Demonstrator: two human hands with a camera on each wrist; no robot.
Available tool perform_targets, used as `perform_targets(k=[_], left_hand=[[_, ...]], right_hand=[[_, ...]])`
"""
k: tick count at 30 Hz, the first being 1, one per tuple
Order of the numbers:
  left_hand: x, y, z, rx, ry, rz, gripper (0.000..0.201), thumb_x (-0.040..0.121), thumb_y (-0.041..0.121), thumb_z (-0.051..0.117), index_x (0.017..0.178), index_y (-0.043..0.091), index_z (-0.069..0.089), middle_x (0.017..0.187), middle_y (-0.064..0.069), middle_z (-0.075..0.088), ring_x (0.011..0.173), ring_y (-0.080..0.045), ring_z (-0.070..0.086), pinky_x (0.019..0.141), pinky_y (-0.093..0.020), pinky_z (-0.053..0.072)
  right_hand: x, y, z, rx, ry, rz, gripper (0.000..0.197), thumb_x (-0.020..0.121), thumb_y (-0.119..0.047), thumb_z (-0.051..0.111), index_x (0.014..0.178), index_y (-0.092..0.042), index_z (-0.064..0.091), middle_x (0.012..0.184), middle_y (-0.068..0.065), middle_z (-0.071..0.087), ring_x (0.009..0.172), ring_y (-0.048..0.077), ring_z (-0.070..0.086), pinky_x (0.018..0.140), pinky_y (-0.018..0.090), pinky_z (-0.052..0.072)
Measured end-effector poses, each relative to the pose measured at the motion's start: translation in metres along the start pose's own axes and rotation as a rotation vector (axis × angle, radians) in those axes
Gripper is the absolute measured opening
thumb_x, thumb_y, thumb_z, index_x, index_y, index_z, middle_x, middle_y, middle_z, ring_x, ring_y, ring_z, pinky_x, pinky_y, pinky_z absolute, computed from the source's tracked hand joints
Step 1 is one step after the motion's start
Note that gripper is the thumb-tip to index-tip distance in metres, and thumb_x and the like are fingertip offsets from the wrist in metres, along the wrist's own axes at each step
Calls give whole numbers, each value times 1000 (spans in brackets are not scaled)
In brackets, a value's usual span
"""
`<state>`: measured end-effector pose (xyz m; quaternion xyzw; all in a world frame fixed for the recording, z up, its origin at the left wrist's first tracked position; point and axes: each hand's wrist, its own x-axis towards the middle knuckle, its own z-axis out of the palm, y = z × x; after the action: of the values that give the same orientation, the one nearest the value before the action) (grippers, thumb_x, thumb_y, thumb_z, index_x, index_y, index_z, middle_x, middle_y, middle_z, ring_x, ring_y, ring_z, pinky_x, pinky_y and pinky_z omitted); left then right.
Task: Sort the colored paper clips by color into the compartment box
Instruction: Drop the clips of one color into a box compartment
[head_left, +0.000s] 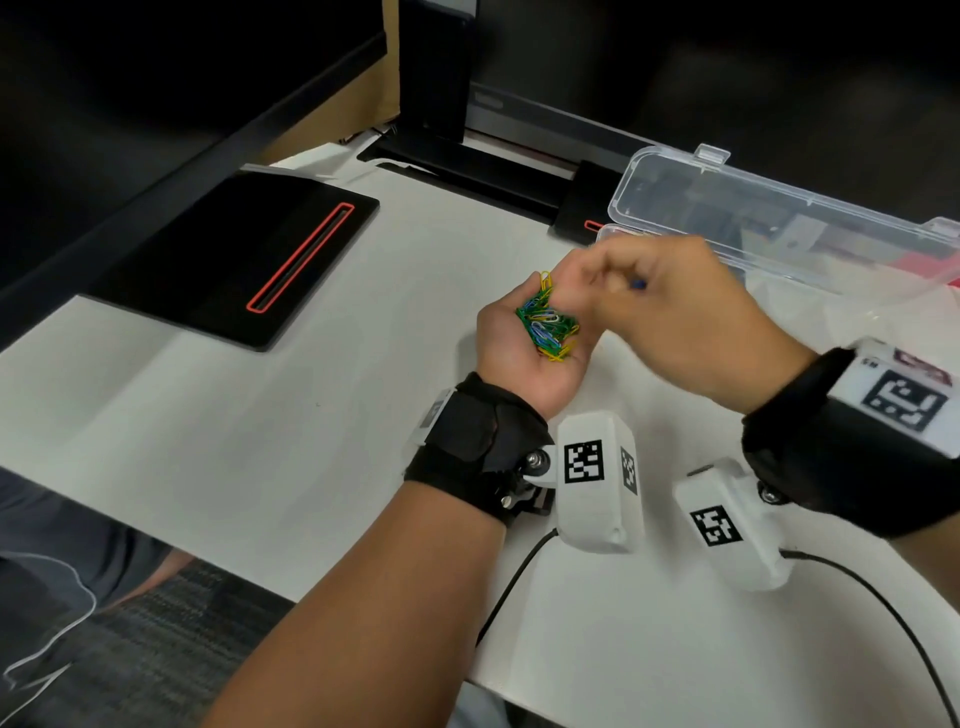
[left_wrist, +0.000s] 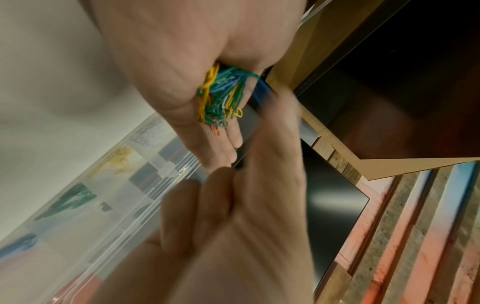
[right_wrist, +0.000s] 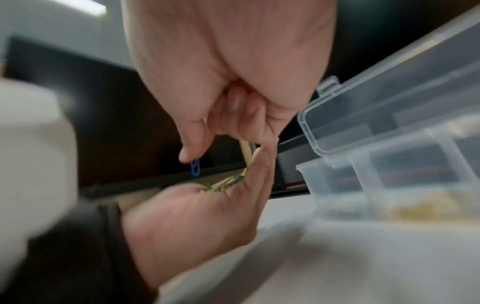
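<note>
right hand (head_left: 675, 317) (blurred) pinches half-hidden blue clip (right_wrist: 194, 169).

Black wrist straps (head_left: 475, 449), white, seemingly cabled cameras (head_left: 597, 483)

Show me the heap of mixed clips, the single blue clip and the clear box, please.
mixed clips (head_left: 548, 325): head view, middle of the heap.
blue clip (right_wrist: 195, 169): right wrist view, its hanging loop.
compartment box (head_left: 727, 208): head view, its raised lid.

You can read no words. Black-and-white square code markers (head_left: 583, 461) stand on the white plastic camera housing (head_left: 597, 512) at your left wrist, the white housing (head_left: 737, 551) under your right wrist, and the white block (head_left: 852, 387) strapped above it, whose small characters blur.
</note>
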<state>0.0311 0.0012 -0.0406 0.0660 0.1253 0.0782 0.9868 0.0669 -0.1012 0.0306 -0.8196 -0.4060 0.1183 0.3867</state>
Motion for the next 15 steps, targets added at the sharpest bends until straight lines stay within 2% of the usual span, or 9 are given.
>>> perform_targets(k=[2, 4, 6, 8, 9, 11, 13, 14, 15], left_hand=[[0, 1, 1, -43, 5, -1, 37, 102, 18, 32, 109, -5, 61, 98, -21, 68, 89, -31, 70, 84, -38, 55], [0, 1, 1, -74, -6, -11, 36, 102, 16, 33, 103, -6, 61, 95, -24, 69, 100, -30, 67, 78, -43, 56], [-2, 1, 1, -93, -29, -14, 36, 102, 16, 33, 102, -7, 62, 99, -25, 68, 116, -28, 58, 83, -42, 50], [-1, 2, 1, -107, -33, -8, 36, 102, 16, 34, 102, -7, 62, 100, -25, 68, 113, -27, 59, 87, -42, 51], [-1, 2, 1, -110, -36, 5, 36, 102, 17, 33, 103, -6, 62, 98, -24, 68, 106, -26, 63, 86, -42, 54], [0, 1, 2, -95, -49, 26, 36, 102, 19, 33, 105, -4, 62, 96, -22, 69, 88, -27, 71, 77, -35, 57], [-1, 1, 2, -87, -46, 30, 36, 102, 20, 33, 105, -2, 61, 93, -20, 69, 71, -22, 72, 70, -28, 56], [-1, 1, 2, -83, -49, 33, 37, 102, 20, 32, 105, -1, 61, 94, -19, 70, 76, -19, 73, 70, -26, 55], [-1, 1, 2, -69, -58, 32, 37, 102, 21, 30, 106, 0, 61, 99, -18, 71, 88, -17, 70, 73, -27, 55]], right_hand=[[1, -1, -7, 329, 63, 172, 21, 100, -19, 52, 81, -14, 58, 55, -7, 48, 45, 5, 31, 44, 18, 23], [3, -1, -13, 661, 59, 377, 29, 103, -29, 42, 76, -18, 45, 57, -5, 30, 48, 10, 19, 44, 22, 13], [3, 0, -16, 818, 24, 520, 40, 102, -41, 41, 67, -21, 38, 57, -5, 23, 46, 10, 17, 41, 22, 12], [4, 1, -16, 854, 13, 586, 45, 100, -47, 42, 63, -23, 36, 55, -6, 23, 42, 8, 17, 37, 19, 12], [5, 1, -16, 842, 5, 595, 44, 100, -47, 42, 64, -22, 37, 54, -7, 25, 41, 7, 18, 35, 18, 12], [6, -1, -14, 753, -24, 553, 39, 102, -42, 42, 70, -20, 46, 53, -7, 31, 40, 6, 19, 34, 16, 12], [6, -3, -11, 511, -48, 457, 34, 102, -34, 45, 75, -17, 57, 50, -9, 35, 41, 7, 21, 35, 18, 16], [5, -5, -10, 311, -67, 382, 33, 101, -30, 49, 75, -15, 63, 48, -11, 40, 41, 9, 27, 36, 21, 21], [4, -7, -8, 81, -83, 294, 28, 97, -28, 56, 76, -14, 69, 50, -11, 49, 43, 8, 36, 40, 22, 30]])
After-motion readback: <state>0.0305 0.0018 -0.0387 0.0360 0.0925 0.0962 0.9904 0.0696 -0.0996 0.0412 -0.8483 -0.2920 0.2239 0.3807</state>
